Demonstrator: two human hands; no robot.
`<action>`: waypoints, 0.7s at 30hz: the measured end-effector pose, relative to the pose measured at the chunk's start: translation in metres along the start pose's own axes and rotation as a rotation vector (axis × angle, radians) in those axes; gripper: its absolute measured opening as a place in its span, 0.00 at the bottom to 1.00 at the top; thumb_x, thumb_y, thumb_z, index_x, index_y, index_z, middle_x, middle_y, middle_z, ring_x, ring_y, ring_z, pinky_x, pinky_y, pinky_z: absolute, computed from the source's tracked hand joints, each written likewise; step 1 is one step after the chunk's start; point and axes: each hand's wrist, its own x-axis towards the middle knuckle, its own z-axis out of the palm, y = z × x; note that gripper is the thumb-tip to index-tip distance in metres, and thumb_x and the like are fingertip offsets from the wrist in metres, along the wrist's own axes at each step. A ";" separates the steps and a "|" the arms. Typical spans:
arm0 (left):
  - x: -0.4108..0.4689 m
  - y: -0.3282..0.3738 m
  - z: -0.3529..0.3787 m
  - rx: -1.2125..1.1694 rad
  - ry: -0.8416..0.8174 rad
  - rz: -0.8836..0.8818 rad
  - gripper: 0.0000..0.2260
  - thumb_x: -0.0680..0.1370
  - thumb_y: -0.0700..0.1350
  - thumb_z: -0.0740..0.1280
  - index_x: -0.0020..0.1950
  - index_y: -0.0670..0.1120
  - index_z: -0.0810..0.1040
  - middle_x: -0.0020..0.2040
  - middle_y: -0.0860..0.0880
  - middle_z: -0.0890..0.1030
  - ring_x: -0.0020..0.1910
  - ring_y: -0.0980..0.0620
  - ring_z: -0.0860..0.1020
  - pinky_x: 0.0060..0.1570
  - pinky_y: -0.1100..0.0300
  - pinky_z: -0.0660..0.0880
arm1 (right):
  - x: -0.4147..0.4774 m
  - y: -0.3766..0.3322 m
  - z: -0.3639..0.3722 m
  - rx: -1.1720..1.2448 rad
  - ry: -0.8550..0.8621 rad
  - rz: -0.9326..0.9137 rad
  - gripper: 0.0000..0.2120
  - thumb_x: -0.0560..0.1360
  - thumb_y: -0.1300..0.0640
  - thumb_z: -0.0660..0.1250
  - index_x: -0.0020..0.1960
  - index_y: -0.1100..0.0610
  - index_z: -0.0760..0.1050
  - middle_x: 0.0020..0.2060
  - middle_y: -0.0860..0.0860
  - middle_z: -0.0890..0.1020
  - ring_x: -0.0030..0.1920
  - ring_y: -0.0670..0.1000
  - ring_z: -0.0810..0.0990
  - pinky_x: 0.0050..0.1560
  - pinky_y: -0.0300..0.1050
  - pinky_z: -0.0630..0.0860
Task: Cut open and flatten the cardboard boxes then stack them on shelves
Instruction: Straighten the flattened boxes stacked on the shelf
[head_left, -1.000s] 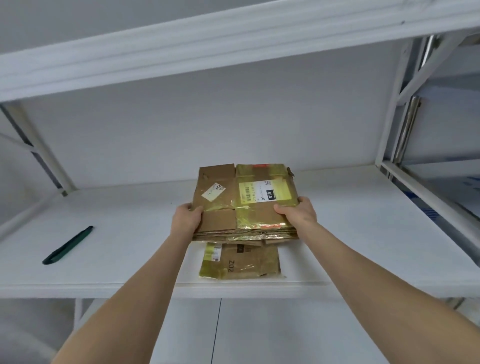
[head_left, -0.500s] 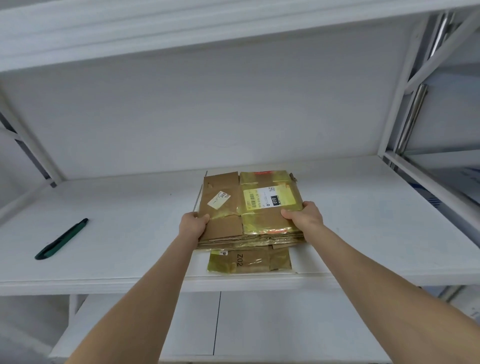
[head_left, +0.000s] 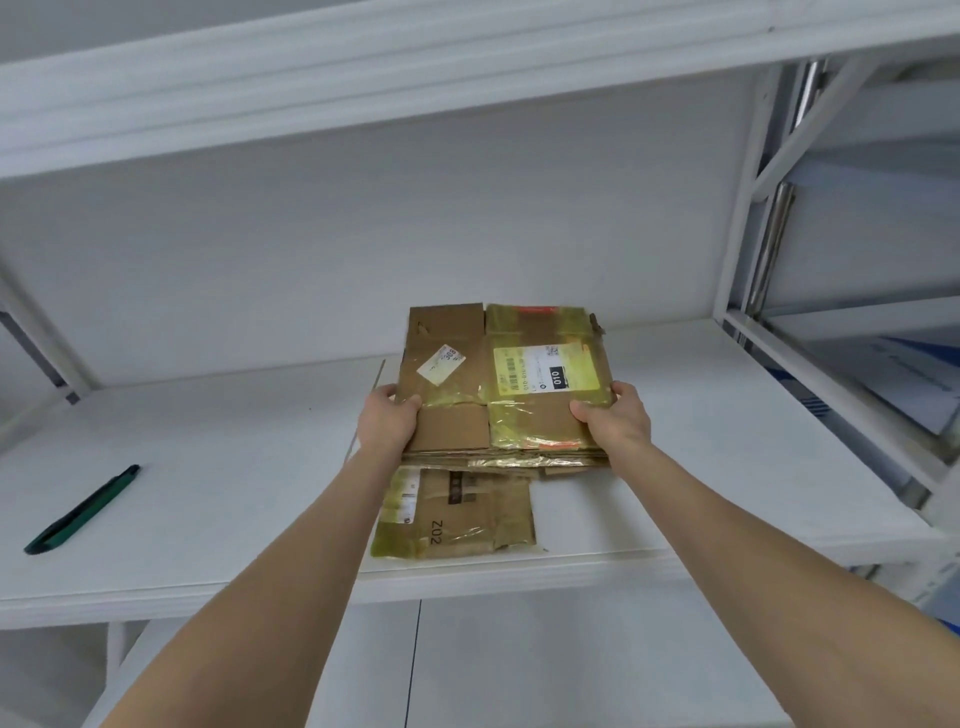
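1. The stack (head_left: 498, 395) is clamped between both hands: left hand (head_left: 387, 422) at its left edge, right hand (head_left: 615, 422) at its right, thumbs curled over the top.
2. It is poised over the shelf (head_left: 208, 467), just beyond a flat box (head_left: 457, 514).

"010" on the shipping label (head_left: 540, 371) of the top flattened box (head_left: 452, 431), "Z02" on the lower flattened box (head_left: 467, 525) (smaller print unreadable).
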 end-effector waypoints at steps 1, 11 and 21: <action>-0.002 0.010 0.011 -0.005 -0.017 0.012 0.23 0.78 0.46 0.67 0.72 0.44 0.69 0.64 0.44 0.77 0.59 0.42 0.77 0.60 0.47 0.75 | 0.005 0.000 -0.012 -0.027 0.024 -0.009 0.30 0.75 0.55 0.71 0.73 0.55 0.64 0.63 0.53 0.77 0.61 0.56 0.76 0.60 0.49 0.73; -0.059 0.062 0.155 -0.245 -0.213 -0.120 0.23 0.77 0.35 0.67 0.72 0.42 0.69 0.65 0.42 0.77 0.61 0.44 0.77 0.61 0.53 0.74 | 0.038 0.031 -0.115 -0.750 0.150 0.000 0.19 0.80 0.48 0.61 0.69 0.51 0.68 0.65 0.58 0.70 0.67 0.60 0.66 0.65 0.57 0.67; -0.066 0.062 0.143 0.374 -0.273 0.055 0.16 0.82 0.41 0.58 0.67 0.34 0.71 0.65 0.37 0.75 0.64 0.39 0.74 0.58 0.53 0.72 | 0.032 0.028 -0.080 -0.979 0.024 -0.197 0.17 0.79 0.51 0.61 0.67 0.52 0.72 0.70 0.56 0.67 0.72 0.59 0.62 0.71 0.58 0.62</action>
